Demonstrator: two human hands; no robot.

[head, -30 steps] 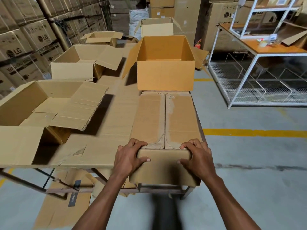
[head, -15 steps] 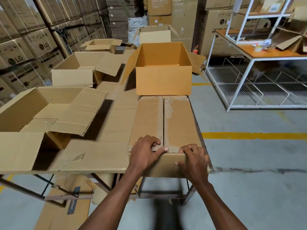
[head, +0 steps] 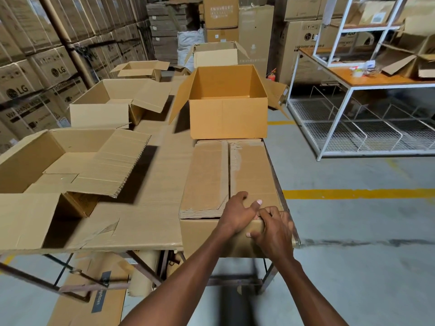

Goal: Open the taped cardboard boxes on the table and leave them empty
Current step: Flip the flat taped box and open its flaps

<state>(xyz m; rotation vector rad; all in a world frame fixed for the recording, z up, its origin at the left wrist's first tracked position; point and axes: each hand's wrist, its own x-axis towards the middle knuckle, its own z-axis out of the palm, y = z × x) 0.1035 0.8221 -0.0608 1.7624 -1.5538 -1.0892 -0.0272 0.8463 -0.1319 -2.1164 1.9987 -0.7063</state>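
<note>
A closed brown cardboard box lies at the near right end of the table, with tape running along its centre seam. Both hands sit at its near top edge, just right of the seam. My left hand is curled over the near end of the right flap, thumb raised. My right hand grips the same edge beside it, touching the left hand. The near end of the left flap looks slightly lifted and frayed.
An open, empty orange box stands right behind the taped one. More open boxes fill the table's left side. Stacked cartons line the left wall. A white metal rack stands to the right. Flat cardboard lies under the table.
My hands have come together: they were apart at the box's two near corners, and both now hold the near edge right of the seam. The left hand crossed the seam to the right.
</note>
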